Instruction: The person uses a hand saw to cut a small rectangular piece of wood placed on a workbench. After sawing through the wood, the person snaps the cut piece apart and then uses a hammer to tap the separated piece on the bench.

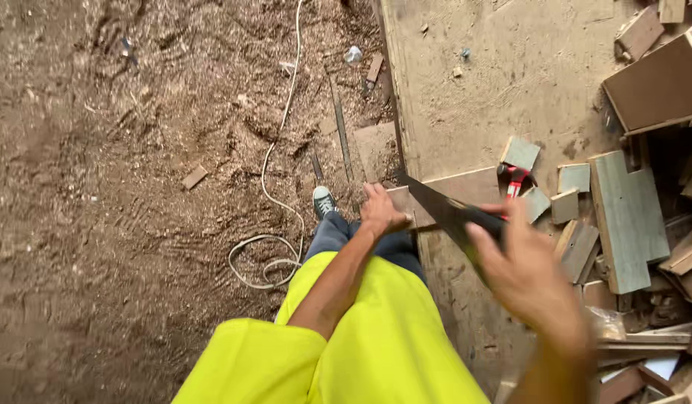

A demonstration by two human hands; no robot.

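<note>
While the fingers of the left hand press flat, spread a little, on the near end of a narrow wooden board, the right hand is blurred and its fingers look curled about the handle end of a dark handsaw; how firm that grip is cannot be told. The handsaw slants across the wooden board, its tip just beside the left hand and its blade lying over the board's near edge. This board rests on a dusty plywood bench, at the bench's left edge. Just right of the board, on the bench, lies a red-handled hammer, with small grey-green offcuts scattered beside it and a larger notched plank farther right. Beyond those, at the bench's right edge, scrap wood pieces are heaped. Left of the board, below the bench, a dark sneaker stands on sawdust-covered ground, and a white cord loops over that ground, well apart from the board. Bright yellow clothing fills the view below the hands.
</note>
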